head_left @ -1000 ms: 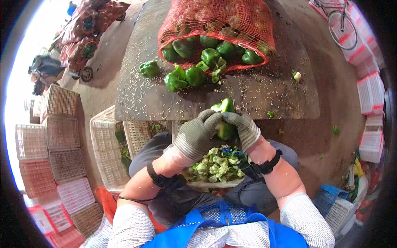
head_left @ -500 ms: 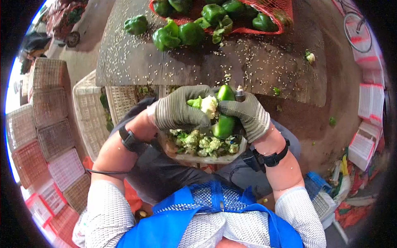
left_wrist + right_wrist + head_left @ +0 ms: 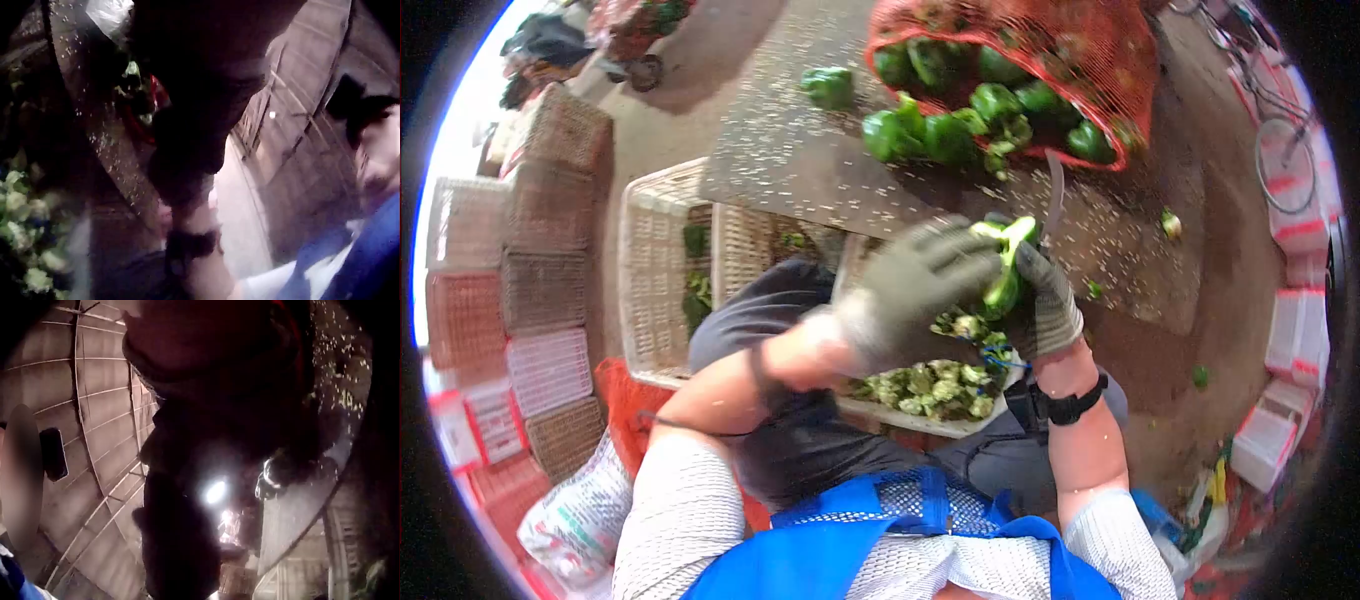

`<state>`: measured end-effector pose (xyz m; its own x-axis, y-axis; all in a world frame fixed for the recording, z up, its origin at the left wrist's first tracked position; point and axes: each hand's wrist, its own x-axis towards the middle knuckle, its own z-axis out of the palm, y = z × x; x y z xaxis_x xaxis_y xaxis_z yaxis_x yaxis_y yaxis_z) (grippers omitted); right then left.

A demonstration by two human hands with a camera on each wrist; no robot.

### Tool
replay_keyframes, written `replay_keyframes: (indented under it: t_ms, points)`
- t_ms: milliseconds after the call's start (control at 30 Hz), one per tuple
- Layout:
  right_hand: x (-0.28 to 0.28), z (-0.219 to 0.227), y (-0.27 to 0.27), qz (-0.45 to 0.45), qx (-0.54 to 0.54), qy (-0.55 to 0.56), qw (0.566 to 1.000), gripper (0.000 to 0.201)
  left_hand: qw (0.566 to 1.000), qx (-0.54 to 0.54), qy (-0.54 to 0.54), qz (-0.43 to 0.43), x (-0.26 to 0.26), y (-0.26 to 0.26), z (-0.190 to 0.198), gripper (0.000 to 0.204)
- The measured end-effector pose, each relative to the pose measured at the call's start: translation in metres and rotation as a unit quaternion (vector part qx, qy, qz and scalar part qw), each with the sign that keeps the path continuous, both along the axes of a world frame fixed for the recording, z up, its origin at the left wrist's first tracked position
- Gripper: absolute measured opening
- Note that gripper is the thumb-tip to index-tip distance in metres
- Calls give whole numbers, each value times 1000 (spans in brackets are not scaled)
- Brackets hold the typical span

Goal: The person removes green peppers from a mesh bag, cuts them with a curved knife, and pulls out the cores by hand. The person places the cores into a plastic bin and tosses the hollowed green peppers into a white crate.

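Note:
In the head view my gloved right hand (image 3: 1048, 305) grips a cut green bell pepper (image 3: 1005, 265) with pale flesh facing up. A knife (image 3: 1056, 195) sticks up from the same hand, its thin blade pointing away from me and its handle hidden. My gloved left hand (image 3: 935, 285), blurred, reaches across with extended fingers, their tips right at the pepper's left side. Below both hands sits a pale container (image 3: 935, 427) between the knees, heaped with pepper cores (image 3: 930, 390). Both wrist views are dark; the cores (image 3: 28, 231) show at left in the left wrist view.
Ahead is a seed-strewn board (image 3: 790, 150), with a red mesh sack (image 3: 1040, 40) of green peppers spilling onto it. Loose peppers (image 3: 830, 88) lie before the sack. White crates (image 3: 645, 290) stand at left, stacked baskets (image 3: 550, 290) beyond. A bicycle (image 3: 1285, 165) stands far right.
Half a second ago the left hand held a whitish pepper core; that hand now has extended fingers without it. The pepper has turned upward in the right hand, and the knife blade has come into sight.

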<state>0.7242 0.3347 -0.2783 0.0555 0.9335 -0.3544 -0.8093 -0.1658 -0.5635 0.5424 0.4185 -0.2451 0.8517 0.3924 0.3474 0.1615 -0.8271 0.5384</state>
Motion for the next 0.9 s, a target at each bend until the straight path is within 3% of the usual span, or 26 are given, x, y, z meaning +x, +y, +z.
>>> replay_keyframes:
  t_ms: [33, 100, 133, 233, 300, 367, 433, 467, 500, 567, 700, 733, 767, 867, 900]
  points:
    - [-7, -3, 0, 5, 1, -12, 1000, 50, 999, 52, -1, 2, 2, -8, -5, 75]
    - [-19, 11, -1, 33, -11, 15, 999, 56, 999, 1, -50, -19, -6, -7, -4, 67]
    - [-25, 14, -1, 42, 25, 11, 999, 58, 999, 19, -35, 10, -18, -10, 0, 59]
    - [-26, 26, -9, 97, 73, -31, 992, 61, 980, 116, -78, 141, -72, -25, 14, 50]
    - [-21, 36, -16, 118, 76, -62, 988, 61, 949, 164, -114, 245, -130, -24, 17, 54]
    - [-11, 21, -20, 82, 57, -81, 992, 55, 905, 130, -42, 404, -170, -34, 37, 63]
    - [1, 33, -26, 85, 58, -66, 992, 53, 853, -18, 6, 521, -223, -27, 24, 70]
    - [3, 32, -27, 80, 55, -89, 991, 56, 811, 4, 119, 572, -232, -18, 22, 82]
    - [5, 29, -28, 76, 52, -113, 989, 59, 811, 102, 208, 536, -237, -9, 24, 98]
    - [5, 24, -30, 56, 72, -118, 989, 57, 836, 232, 260, 424, -232, 17, 22, 108]
    - [13, 21, -30, 43, 8, -163, 986, 44, 902, 189, 278, 270, -123, 115, 42, 111]
    - [19, 14, -29, 64, -21, -249, 966, 51, 913, 192, 270, 238, -99, 154, 32, 111]
    - [20, 11, -25, 56, -29, -255, 965, 51, 923, 194, 262, 205, -75, 190, 19, 111]
    - [20, 14, -19, 56, -63, -295, 952, 52, 881, 124, 398, 225, -5, 247, 1, 113]
    - [17, 12, -16, 36, -44, -256, 965, 48, 856, 98, 461, 212, 8, 264, -12, 112]
